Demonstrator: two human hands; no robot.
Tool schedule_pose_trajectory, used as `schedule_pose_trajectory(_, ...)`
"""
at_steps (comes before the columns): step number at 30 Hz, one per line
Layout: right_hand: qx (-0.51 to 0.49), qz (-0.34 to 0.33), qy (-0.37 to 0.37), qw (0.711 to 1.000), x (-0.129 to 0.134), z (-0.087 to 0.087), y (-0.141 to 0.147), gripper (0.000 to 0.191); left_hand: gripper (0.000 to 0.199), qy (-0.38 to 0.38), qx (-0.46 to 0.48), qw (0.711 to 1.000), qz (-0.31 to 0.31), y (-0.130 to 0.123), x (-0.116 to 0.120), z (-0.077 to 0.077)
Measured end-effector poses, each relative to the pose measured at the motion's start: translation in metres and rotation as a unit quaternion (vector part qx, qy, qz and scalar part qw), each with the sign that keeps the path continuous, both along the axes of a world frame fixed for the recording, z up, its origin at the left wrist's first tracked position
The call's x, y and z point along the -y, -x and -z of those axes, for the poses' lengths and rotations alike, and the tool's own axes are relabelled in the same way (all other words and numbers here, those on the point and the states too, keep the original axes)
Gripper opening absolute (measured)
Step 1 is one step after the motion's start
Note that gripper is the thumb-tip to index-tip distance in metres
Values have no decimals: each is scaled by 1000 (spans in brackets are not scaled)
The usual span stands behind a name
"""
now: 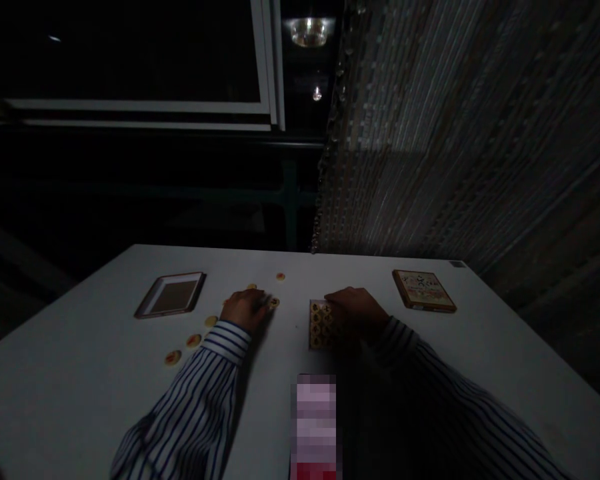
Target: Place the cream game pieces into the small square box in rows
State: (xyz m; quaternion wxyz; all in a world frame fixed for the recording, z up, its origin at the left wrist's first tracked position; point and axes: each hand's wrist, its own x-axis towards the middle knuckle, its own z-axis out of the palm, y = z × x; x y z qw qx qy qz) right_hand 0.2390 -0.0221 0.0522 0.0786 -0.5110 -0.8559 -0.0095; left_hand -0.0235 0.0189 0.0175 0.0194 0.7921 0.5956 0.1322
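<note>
My left hand [243, 309] is over the white table with its fingers drawn together. At its fingertips is a round Chinese chess piece [275, 303] with a dark character. My right hand [359, 311] grips the right side of a small open box [310, 327], covering part of it. Inside the box, rows of Chinese chess pieces [316, 327] lie face up. Several loose pieces with red characters, such as this piece [193, 341], are scattered beside my left forearm, and another piece [281, 276] sits farther back. Some pieces are partly hidden behind my left hand.
An upturned, shallow box lid [173, 295] lies on the left of the white table [105, 373]. A closed-looking printed box [424, 291] is at the right. A pixelated object [315, 420] stands at the near middle. A string curtain [395, 133] hangs beyond the table.
</note>
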Motion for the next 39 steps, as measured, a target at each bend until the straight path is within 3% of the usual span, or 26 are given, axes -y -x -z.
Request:
schedule_pose_trajectory(5, -10, -37, 8, 999, -20, 6, 30, 32, 38, 10, -14, 999, 32, -6, -14, 8)
schedule_pose_trajectory(12, 4, -36, 29, 999, -34, 16, 62, 34, 26, 9, 14, 998, 61, -13, -19, 18)
schedule_pose_trajectory(18, 5, -37, 38, 999, -38, 20, 67, 34, 20, -3, 42, 998, 56, -14, -22, 22)
schedule_pose_trajectory(24, 1, -34, 37, 999, -36, 19, 66, 34, 23, -12, 3, 998, 69, -13, -24, 27)
schedule_pose_trajectory(39, -67, -16, 14, 998, -23, 2, 49, 33, 27, -39, 111, 992, 40, -30, 3, -12)
